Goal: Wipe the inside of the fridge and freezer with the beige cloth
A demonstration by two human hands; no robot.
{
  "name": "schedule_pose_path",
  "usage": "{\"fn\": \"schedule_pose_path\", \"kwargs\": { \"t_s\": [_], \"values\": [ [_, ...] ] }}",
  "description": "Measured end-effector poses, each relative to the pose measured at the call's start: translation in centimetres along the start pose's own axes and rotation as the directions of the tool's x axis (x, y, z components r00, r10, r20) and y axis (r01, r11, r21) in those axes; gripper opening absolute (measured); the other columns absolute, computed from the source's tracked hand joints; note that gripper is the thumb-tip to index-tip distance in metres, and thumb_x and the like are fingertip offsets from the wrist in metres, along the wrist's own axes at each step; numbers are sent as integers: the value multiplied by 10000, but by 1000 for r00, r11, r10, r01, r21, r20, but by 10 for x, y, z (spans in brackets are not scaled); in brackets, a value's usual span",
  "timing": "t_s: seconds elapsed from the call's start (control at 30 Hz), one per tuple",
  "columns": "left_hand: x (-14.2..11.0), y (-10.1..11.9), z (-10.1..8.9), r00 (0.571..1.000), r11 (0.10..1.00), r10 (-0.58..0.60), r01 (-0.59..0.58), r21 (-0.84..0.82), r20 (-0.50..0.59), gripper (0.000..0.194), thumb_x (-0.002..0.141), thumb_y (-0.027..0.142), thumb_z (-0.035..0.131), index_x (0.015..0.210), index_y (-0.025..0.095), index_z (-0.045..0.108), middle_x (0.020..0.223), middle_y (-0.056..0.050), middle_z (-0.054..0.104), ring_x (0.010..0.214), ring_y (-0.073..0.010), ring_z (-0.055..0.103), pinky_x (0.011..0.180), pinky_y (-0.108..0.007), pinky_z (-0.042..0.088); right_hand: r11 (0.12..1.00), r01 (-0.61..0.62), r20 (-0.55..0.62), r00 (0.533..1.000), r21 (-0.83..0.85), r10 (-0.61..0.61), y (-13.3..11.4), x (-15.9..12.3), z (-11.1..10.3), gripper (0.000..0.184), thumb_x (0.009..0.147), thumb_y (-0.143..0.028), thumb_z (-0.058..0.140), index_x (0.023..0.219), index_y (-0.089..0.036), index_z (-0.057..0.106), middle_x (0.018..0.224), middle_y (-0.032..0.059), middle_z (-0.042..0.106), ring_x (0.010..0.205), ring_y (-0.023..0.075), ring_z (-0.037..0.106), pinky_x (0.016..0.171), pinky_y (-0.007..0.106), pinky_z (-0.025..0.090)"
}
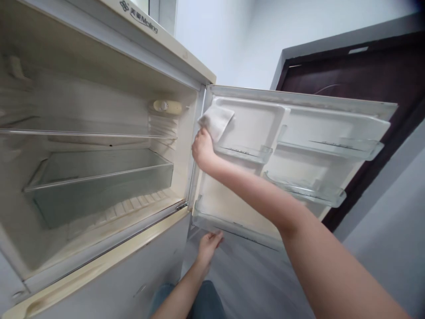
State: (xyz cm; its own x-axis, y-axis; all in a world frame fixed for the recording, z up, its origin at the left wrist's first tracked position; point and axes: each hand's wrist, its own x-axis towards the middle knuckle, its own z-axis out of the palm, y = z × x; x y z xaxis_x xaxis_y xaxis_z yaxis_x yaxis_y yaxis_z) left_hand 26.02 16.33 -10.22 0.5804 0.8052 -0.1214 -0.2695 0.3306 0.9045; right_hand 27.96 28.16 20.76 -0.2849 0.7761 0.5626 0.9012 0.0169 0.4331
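My right hand (203, 150) reaches across to the hinge side of an open refrigerator door (239, 199), closed on a white cloth (219, 122). The cloth lies against the door's upper inner corner, above a clear door shelf (245, 153). Lower down, my left hand (209, 246) is at the door's bottom edge with its fingers curled round it, just below the clear bottom shelf (232, 228). Part of the left fingers is hidden.
Left of the door stands the open refrigerator compartment, with a glass shelf (89, 133), a clear drawer (99, 188) and a cream control knob housing (168, 106). A dark brown room door (352, 66) is behind the refrigerator door. My knees (207, 301) show below.
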Motion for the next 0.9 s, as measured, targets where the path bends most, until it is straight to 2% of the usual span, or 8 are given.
{"fn": "schedule_pose_path", "kwargs": {
  "t_s": [0.23, 0.37, 0.53, 0.67, 0.7, 0.77, 0.83, 0.9],
  "values": [
    [-6, 3, 2, 999, 998, 38, -38, 47, -2, 301, 617, 466, 677, 754, 199, 663, 755, -37, 699, 776, -195, 632, 709, -291, 435, 997, -28, 527, 850, 71, -13, -82, -100, 79, 303, 640, 16, 487, 880, -4, 671, 1120, 279, 596, 1182, 396, 433, 963, 596, 276],
    [-6, 3, 1, 998, 995, 65, -65, 74, 3, 197, 643, 406, 668, 648, 211, 643, 653, -27, 683, 694, -207, 611, 641, -307, 422, 972, -25, 607, 784, 236, -127, -100, -120, 89, 202, 601, 9, 545, 731, -57, 684, 898, 216, 687, 930, 319, 606, 818, 438, 449],
    [1, 0, -1, 997, 993, 77, -77, 90, 5, 305, 607, 469, 692, 724, 190, 655, 720, -44, 705, 782, -234, 642, 721, -330, 457, 839, -108, 484, 852, 534, -199, -66, -128, 29, 241, 821, -251, 451, 834, -143, 666, 811, 99, 707, 736, 190, 628, 663, 289, 479],
    [5, -2, -2, 998, 993, 58, -58, 101, 4, 417, 575, 517, 706, 788, 162, 662, 777, -68, 716, 841, -242, 656, 788, -344, 471, 264, -353, 282, 920, 898, 272, -7, -197, -61, 251, 796, -342, 471, 864, -209, 672, 839, 16, 700, 783, 173, 640, 662, 298, 522],
    [5, -2, -2, 999, 994, 52, -53, 101, 5, 439, 574, 522, 707, 810, 154, 663, 792, -74, 718, 842, -238, 658, 791, -342, 472, 150, -401, 240, 766, 904, 596, 9, -221, -85, 202, 734, -356, 544, 775, -216, 683, 761, 10, 695, 736, 189, 643, 619, 316, 531],
    [6, -3, -3, 999, 995, 43, -43, 94, 8, 478, 558, 522, 722, 848, 147, 660, 831, -81, 720, 834, -225, 662, 793, -334, 476, 33, -359, 74, 279, 933, 957, 44, -270, -132, 103, 653, -321, 628, 674, -242, 692, 757, 18, 704, 773, 234, 651, 598, 362, 534],
    [7, -3, -3, 999, 996, 36, -36, 83, 8, 488, 540, 521, 736, 846, 149, 659, 850, -80, 722, 829, -212, 663, 798, -323, 478, 202, -249, -238, -126, 947, 963, 85, -310, -175, 157, 667, -234, 588, 535, -263, 666, 730, 0, 709, 812, 242, 656, 606, 367, 501],
    [8, -4, -3, 1000, 997, 30, -31, 77, 7, 477, 537, 520, 741, 833, 155, 663, 856, -75, 724, 832, -203, 664, 804, -314, 478, 513, -202, -551, -296, 834, 780, 134, -335, -211, 247, 697, -174, 525, 513, -275, 654, 778, -60, 712, 893, 207, 641, 673, 341, 470]
  ]
}}
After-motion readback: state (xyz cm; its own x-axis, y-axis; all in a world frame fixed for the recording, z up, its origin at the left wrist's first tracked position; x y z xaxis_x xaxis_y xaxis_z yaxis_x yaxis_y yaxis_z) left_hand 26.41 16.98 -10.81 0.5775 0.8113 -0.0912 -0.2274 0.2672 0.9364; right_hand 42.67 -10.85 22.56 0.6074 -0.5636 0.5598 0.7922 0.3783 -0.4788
